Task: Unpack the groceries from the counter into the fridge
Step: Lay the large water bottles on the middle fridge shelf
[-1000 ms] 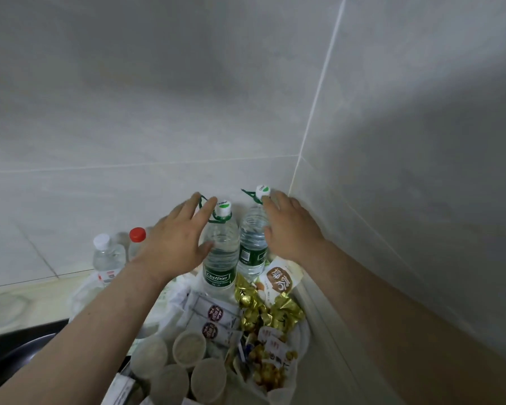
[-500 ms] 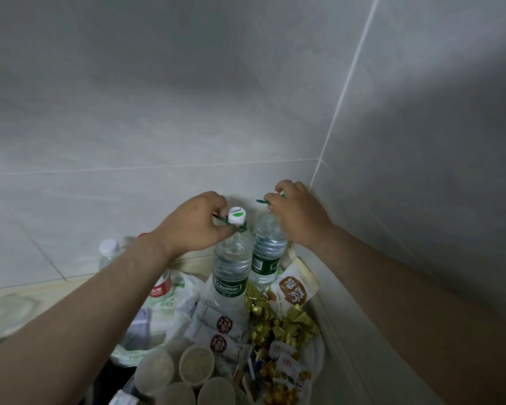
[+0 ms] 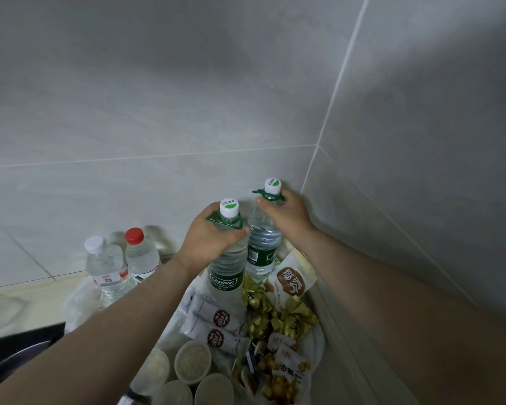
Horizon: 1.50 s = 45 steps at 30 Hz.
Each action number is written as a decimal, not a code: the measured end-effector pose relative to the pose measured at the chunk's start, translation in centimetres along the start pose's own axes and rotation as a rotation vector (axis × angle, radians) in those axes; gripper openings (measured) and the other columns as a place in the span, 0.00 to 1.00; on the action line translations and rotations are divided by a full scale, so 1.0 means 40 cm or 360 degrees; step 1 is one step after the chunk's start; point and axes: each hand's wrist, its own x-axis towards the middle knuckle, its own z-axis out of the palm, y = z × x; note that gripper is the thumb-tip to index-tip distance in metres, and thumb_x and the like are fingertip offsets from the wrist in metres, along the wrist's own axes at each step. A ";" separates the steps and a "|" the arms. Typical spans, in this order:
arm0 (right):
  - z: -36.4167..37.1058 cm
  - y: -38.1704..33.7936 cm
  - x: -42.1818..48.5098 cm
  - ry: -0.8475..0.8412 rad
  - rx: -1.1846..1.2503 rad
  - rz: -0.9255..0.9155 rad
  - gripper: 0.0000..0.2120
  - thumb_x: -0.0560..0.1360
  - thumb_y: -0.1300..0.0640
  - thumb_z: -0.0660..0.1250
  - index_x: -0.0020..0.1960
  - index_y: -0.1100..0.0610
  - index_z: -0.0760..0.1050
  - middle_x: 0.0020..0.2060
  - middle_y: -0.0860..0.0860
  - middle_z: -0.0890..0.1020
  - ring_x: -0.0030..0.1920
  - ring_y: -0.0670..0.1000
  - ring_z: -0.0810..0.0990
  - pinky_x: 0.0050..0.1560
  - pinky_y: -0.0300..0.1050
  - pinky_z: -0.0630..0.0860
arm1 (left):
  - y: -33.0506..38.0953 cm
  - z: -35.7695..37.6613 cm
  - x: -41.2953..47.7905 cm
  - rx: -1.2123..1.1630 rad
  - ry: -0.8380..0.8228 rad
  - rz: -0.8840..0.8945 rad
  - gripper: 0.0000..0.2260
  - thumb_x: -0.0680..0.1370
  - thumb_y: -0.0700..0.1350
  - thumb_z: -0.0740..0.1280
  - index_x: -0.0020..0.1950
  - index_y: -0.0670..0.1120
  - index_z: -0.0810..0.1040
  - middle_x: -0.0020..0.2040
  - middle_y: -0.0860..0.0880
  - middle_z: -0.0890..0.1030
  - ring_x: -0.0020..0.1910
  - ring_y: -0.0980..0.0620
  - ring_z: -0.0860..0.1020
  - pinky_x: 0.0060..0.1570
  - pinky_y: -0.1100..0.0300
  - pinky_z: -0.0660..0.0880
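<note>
My left hand [image 3: 211, 241] is curled round the shoulder of a tall clear plastic water bottle with a white cap and green label [image 3: 227, 270], just under its green plastic carry ring [image 3: 216, 221]. My right hand [image 3: 287, 217] wraps the neck of the second tall green-labelled water bottle [image 3: 263, 244]. Both bottles are upright, side by side in the worktop's back right corner. I judge they are full and heavy, so I should lift straight up by the necks and clear the gold foil-wrapped sweets [image 3: 275, 312] and the white snack pouch [image 3: 292, 283] at their feet before turning. The pale worktop [image 3: 18, 302] also carries two smaller clear bottles, one white-capped [image 3: 104, 267] and one red-capped [image 3: 140, 255], along its back edge. Grey tiled walls [image 3: 158, 97] enclose the corner.
</note>
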 end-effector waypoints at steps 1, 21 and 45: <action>0.004 0.002 0.000 -0.0011 0.0055 0.0044 0.14 0.72 0.54 0.76 0.55 0.51 0.77 0.47 0.44 0.83 0.47 0.42 0.82 0.45 0.37 0.75 | -0.002 0.010 0.002 -0.0020 0.0039 -0.0018 0.20 0.66 0.39 0.80 0.55 0.46 0.79 0.45 0.51 0.84 0.43 0.58 0.82 0.44 0.67 0.77; -0.078 -0.151 -0.107 0.0392 0.0083 -0.0326 0.08 0.69 0.55 0.77 0.47 0.55 0.83 0.39 0.48 0.86 0.42 0.44 0.84 0.41 0.32 0.78 | 0.185 -0.004 -0.097 -0.0255 0.0446 0.0253 0.09 0.68 0.31 0.75 0.42 0.42 0.81 0.36 0.50 0.81 0.34 0.57 0.78 0.38 0.64 0.76; -0.331 -0.285 -0.930 0.0763 0.0071 -0.0172 0.05 0.67 0.63 0.77 0.41 0.57 0.83 0.28 0.47 0.81 0.29 0.43 0.77 0.29 0.33 0.72 | 0.411 0.062 -0.611 -0.0305 -0.0249 0.0247 0.11 0.65 0.29 0.74 0.37 0.45 0.82 0.38 0.46 0.84 0.37 0.52 0.81 0.45 0.53 0.77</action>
